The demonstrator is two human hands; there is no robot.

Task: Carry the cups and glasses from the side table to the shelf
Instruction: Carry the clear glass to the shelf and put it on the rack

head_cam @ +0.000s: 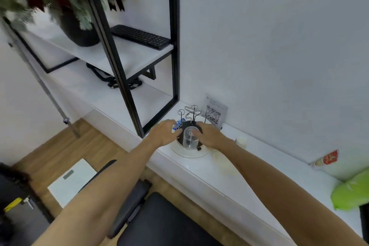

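A clear glass stands upside down on a metal cup rack that rises from a round white tray with a dark centre, on the white counter. My left hand rests at the tray's left side, fingers curled near a small blue-and-white item; whether it grips anything is unclear. My right hand touches the right side of the glass, its fingers against it. The black-framed shelf with white boards stands to the left of the tray.
On the shelf's upper board sit a black keyboard and a potted plant; a black strap lies below. A QR-code card leans on the wall. A red-labelled packet and green bag lie right.
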